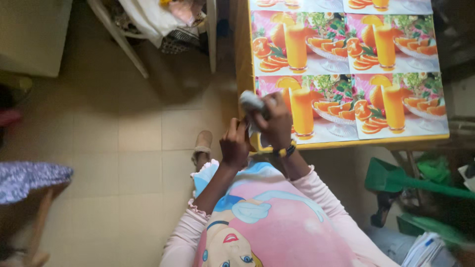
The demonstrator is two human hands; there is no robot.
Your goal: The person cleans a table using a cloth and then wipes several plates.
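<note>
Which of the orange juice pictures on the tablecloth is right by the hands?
The bottom-row left picture, at the table's near corner. The right hand holding a grey cloth overlaps its left edge; the others lie farther away.

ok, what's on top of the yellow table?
A fruit-print cover lies over the yellow table. Both hands, left hand and right hand, hold a grey cloth at its corner. The tabletop beneath is hidden.

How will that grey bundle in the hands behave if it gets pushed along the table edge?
The grey bundle looks crumpled and soft, so it is probably floppy and light. The right hand grips it bunched above the table edge, so it would likely drag and fold, not roll. The left hand is close beside it.
</note>
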